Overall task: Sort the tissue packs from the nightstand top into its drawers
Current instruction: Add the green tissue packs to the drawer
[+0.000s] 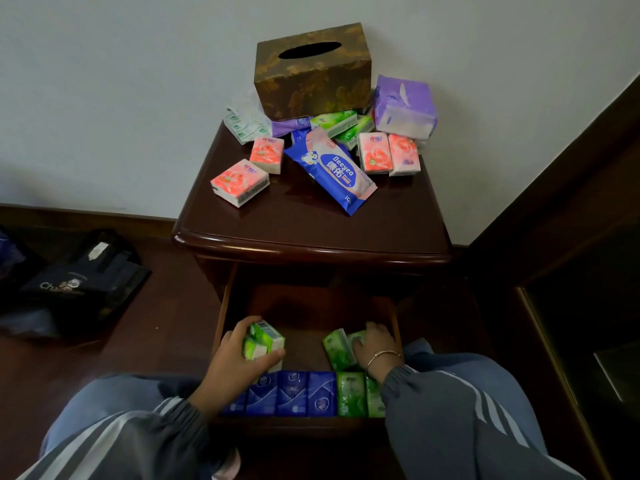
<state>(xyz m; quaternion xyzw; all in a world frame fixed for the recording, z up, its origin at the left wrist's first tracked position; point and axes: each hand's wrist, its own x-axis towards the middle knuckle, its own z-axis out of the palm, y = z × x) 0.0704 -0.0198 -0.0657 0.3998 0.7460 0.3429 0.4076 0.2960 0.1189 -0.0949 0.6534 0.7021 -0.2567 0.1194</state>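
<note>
While we group like colours in the drawer (221, 327), our left hand (235, 362) curls round green packs (265, 341), our right hand (374, 346) lies on others (339, 349), its grip unclear, and pink packs (239, 181) wait on the top (311, 233).

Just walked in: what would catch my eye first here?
A bright jumble of tissue packs on the nightstand top, with a big blue wipes pack in front of a brown tissue box. Below, in the open drawer, the left hand grips green packs behind a neat row of blue packs.
</note>
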